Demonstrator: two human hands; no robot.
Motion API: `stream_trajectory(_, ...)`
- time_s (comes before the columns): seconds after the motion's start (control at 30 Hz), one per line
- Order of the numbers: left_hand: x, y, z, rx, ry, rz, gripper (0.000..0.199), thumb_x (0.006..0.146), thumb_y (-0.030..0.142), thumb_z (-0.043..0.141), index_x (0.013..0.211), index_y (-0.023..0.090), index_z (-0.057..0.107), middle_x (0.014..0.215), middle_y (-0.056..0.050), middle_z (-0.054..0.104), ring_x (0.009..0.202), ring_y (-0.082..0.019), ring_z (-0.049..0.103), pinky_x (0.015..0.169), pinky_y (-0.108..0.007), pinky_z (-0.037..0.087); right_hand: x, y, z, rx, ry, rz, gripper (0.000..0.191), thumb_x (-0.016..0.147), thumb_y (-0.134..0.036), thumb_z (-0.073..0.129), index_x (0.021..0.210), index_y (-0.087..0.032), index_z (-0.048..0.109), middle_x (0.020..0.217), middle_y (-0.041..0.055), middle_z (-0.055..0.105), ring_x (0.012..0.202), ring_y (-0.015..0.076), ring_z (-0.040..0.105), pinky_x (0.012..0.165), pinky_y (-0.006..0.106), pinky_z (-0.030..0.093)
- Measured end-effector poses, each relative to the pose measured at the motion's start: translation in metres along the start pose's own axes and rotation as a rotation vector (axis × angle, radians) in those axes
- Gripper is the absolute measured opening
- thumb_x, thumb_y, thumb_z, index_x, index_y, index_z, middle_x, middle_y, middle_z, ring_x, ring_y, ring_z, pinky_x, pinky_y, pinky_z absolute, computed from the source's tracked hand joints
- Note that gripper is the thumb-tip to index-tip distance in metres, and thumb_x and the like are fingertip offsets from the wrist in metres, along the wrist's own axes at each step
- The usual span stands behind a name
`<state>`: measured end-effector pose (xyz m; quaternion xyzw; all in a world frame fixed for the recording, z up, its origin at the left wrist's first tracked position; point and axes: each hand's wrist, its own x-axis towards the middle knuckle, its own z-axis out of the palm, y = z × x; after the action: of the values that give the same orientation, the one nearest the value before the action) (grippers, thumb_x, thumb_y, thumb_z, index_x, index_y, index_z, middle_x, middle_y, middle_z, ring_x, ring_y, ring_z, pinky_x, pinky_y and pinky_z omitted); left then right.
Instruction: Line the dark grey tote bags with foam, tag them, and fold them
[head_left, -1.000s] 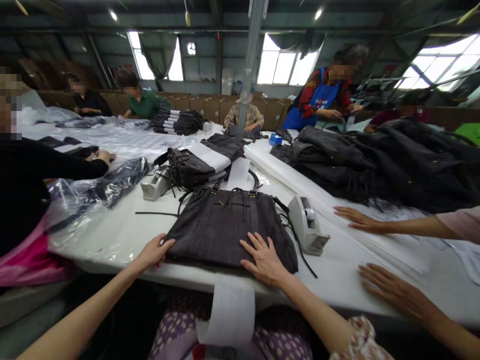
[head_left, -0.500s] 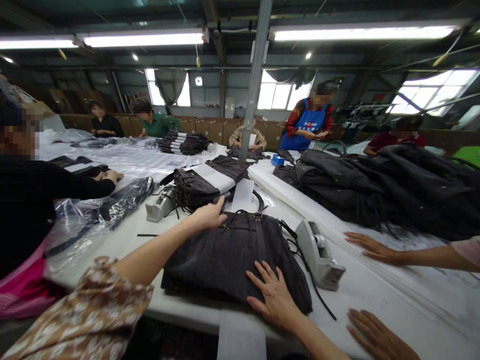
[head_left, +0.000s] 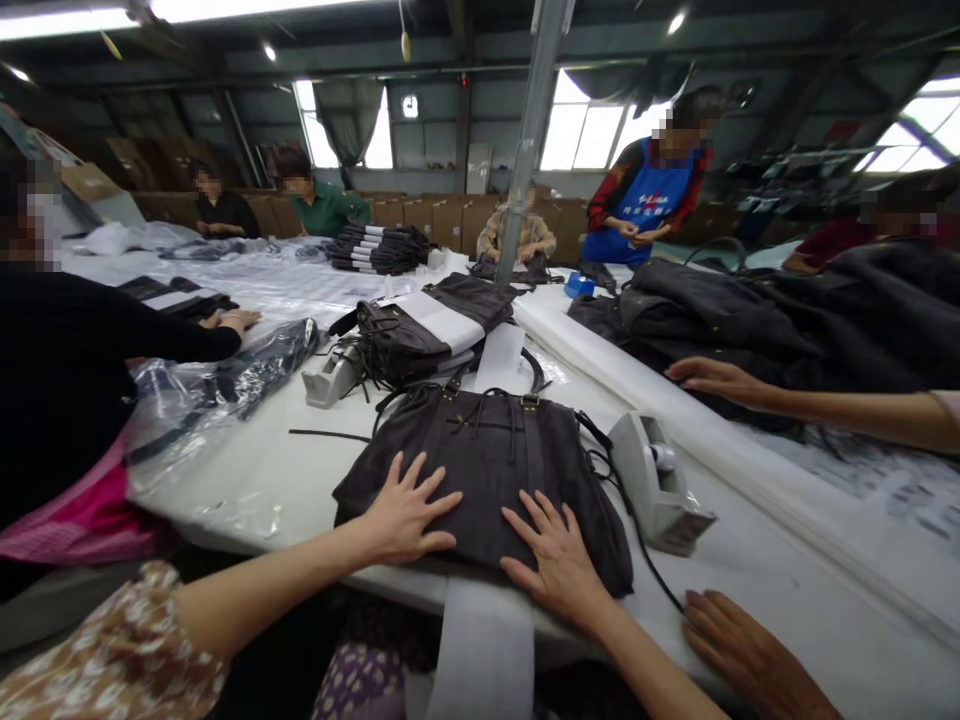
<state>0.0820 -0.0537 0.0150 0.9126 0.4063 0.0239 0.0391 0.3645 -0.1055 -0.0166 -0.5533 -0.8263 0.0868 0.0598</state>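
Note:
A dark grey bag point(head_left: 487, 450) lies flat at the table's front edge, its straps and cords toward the back. My left hand point(head_left: 409, 510) rests on its left part with fingers spread. On the right part of the bag, my right hand point(head_left: 555, 555) lies palm down, fingers apart. A strip of white paper point(head_left: 484, 645) hangs over the table edge below the bag, its upper end hidden under it. Behind the bag are more dark bags point(head_left: 427, 325) stacked with a white paper band round the top one.
Grey tape dispensers stand right point(head_left: 656, 485) and left point(head_left: 330, 375) of the bag. Another person's hands point(head_left: 739, 640) are at the right. A heap of dark bags point(head_left: 787, 310) lies back right. A post point(head_left: 529, 150) rises behind the stack. Plastic-wrapped goods point(head_left: 255, 380) lie left.
My left hand has come down and back from near the stacked bags onto the front bag, fingers now spread. A person's hand at the right has lifted toward the dark heap. The view has shifted.

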Motion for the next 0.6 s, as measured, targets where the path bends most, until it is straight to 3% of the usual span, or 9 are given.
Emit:
stream_trajectory(0.07,-0.024,0.001,0.027,0.002,-0.013,-0.09,0.066,0.085,0.066,0.04,0.145,0.042,0.024,0.154,-0.007,0.026,0.137,-0.046,0.02,0.102,-0.072,0.012,-0.001,0.0,0.002,0.009,0.009,-0.004,0.066,0.082,-0.065,0.047,0.141,-0.036,0.039,0.153,0.0067,0.029,0.14,0.0315,0.02,0.111,0.059,0.01)
stream_trajectory(0.17,-0.033,0.0,0.047,0.003,0.005,-0.166,0.066,0.085,0.064,0.043,0.145,0.044,0.022,0.155,-0.005,0.023,0.136,-0.046,0.023,0.103,-0.071,0.014,-0.002,-0.003,-0.003,0.033,-0.005,0.013,0.067,0.081,-0.065,0.049,0.14,-0.035,0.04,0.153,0.0069,0.028,0.141,0.0307,0.018,0.111,0.059,0.009)
stream_trajectory(0.3,-0.025,-0.002,0.051,-0.018,0.015,-0.146,0.064,0.086,0.062,0.044,0.144,0.047,0.021,0.155,-0.004,0.022,0.135,-0.047,0.024,0.102,-0.072,0.014,0.005,-0.004,-0.026,0.147,-0.102,0.065,0.064,0.085,-0.065,0.042,0.138,-0.029,0.044,0.15,0.0088,0.034,0.14,0.0295,0.025,0.111,0.058,0.017)
stream_trajectory(0.43,-0.025,-0.002,0.05,-0.049,0.01,-0.156,0.063,0.086,0.061,0.044,0.143,0.046,0.024,0.155,-0.003,0.022,0.136,-0.047,0.022,0.103,-0.072,0.012,0.015,0.005,-0.044,0.099,0.085,0.106,0.058,0.092,-0.055,0.036,0.136,-0.019,0.048,0.145,0.0145,0.041,0.135,0.0261,0.035,0.111,0.047,0.026)
stream_trajectory(0.5,-0.028,-0.002,0.048,-0.087,-0.005,-0.162,0.063,0.085,0.062,0.044,0.143,0.046,0.025,0.155,-0.002,0.023,0.137,-0.045,0.021,0.104,-0.071,0.011,0.015,0.013,-0.037,-0.03,0.176,0.126,0.055,0.091,-0.053,0.04,0.134,-0.022,0.05,0.145,0.0132,0.042,0.136,0.0297,0.032,0.111,0.05,0.023)
stream_trajectory(0.6,-0.029,-0.003,0.045,-0.194,-0.027,-0.186,0.059,0.086,0.063,0.041,0.141,0.045,0.031,0.153,0.0,0.028,0.138,-0.041,0.021,0.106,-0.07,0.011,0.009,0.028,-0.01,-0.144,0.181,0.208,0.053,0.092,-0.051,0.037,0.137,-0.027,0.047,0.146,0.0106,0.041,0.135,0.0328,0.032,0.109,0.055,0.022)
